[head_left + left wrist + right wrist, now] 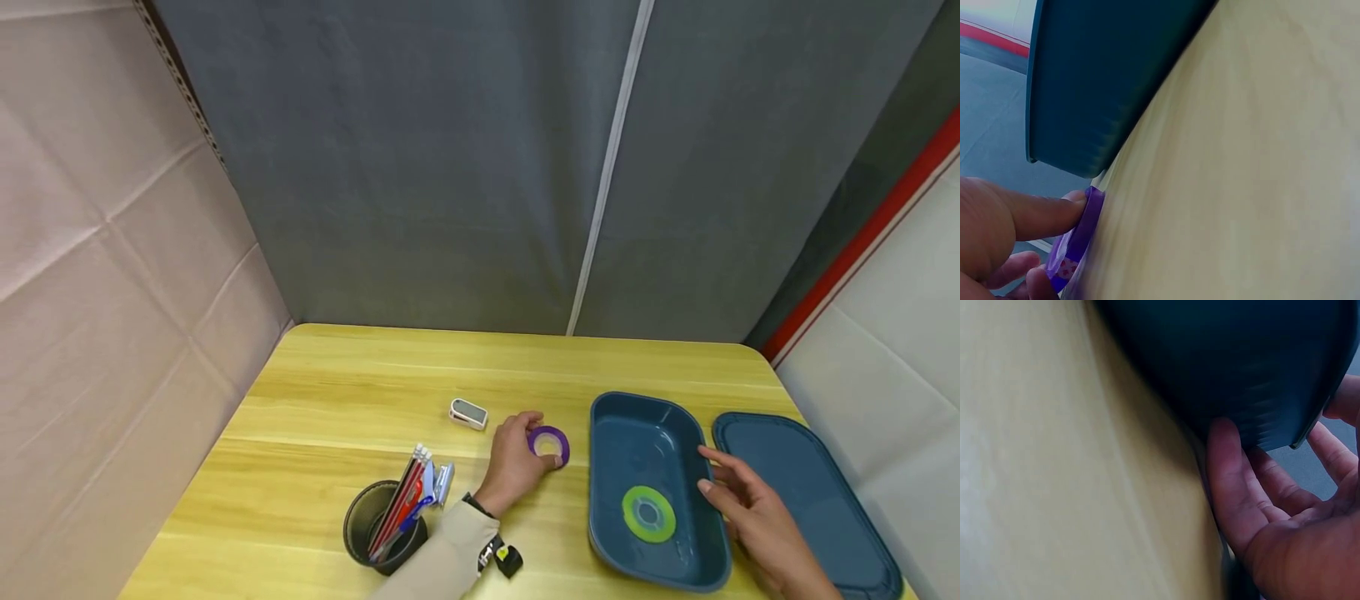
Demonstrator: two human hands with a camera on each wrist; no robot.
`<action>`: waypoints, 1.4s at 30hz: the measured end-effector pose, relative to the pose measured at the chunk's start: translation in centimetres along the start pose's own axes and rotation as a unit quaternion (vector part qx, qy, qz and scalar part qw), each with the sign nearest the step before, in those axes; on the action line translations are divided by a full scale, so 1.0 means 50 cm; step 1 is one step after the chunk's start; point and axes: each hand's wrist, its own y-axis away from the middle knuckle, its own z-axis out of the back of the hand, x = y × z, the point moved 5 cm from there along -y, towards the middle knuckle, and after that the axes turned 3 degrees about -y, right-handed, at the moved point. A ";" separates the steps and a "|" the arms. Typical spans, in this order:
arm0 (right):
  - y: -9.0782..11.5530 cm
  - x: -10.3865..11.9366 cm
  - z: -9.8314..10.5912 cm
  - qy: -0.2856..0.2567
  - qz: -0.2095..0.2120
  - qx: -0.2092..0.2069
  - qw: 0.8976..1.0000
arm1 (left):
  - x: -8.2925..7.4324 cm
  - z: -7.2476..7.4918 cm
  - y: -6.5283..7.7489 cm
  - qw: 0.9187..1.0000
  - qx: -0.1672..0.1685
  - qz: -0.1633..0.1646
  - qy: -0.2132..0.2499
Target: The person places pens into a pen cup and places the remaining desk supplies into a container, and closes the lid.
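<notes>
My left hand (pixel 517 462) pinches a roll of purple tape (pixel 564 445) between thumb and fingers, left of a deep blue plastic container (pixel 606 467). In the left wrist view the tape roll (pixel 1088 225) stands tilted on edge at the wooden surface. My right hand (pixel 757 512) holds the container's right rim, with the thumb and index fingertip over the edge. Other fingers (pixel 1225 450) lie against the container's outer wall (pixel 1222 369) in the right wrist view. Inside the container lies a green ring-shaped roll (pixel 630 512).
A matching blue lid (pixel 795 483) lies right of the container. A small white and grey stapler-like object (pixel 468 413) sits behind my left hand. A black mesh cup (pixel 356 533) with pencils and pens (pixel 397 508) stands at the left on the wooden table (pixel 300 433).
</notes>
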 end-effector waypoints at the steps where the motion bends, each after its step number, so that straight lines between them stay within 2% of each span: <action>1: 0.000 -0.001 0.000 -0.003 0.001 0.000 1.000 | -0.001 -0.001 0.001 1.000 0.001 0.000 0.001; 10: 0.001 0.000 0.000 -0.004 0.000 0.006 1.000 | -0.004 -0.004 0.008 1.000 0.004 0.018 -0.010; 16: 0.002 -0.003 -0.001 -0.008 -0.010 0.007 1.000 | -0.004 -0.001 0.009 1.000 -0.005 0.009 -0.018; 25: -0.001 -0.001 0.000 0.002 -0.008 0.006 1.000 | -0.016 0.011 0.012 0.999 -0.021 -0.022 -0.035; 28: -0.002 0.000 0.001 0.006 -0.011 0.005 1.000 | -0.017 0.015 0.011 0.999 -0.021 -0.023 -0.018; 35: -0.002 0.002 0.002 0.013 -0.009 0.002 1.000 | -0.015 0.019 0.009 0.998 -0.004 -0.002 0.062; 42: 0.000 0.003 0.000 0.008 -0.009 -0.001 1.000 | -0.011 0.021 0.009 0.997 -0.002 0.003 0.082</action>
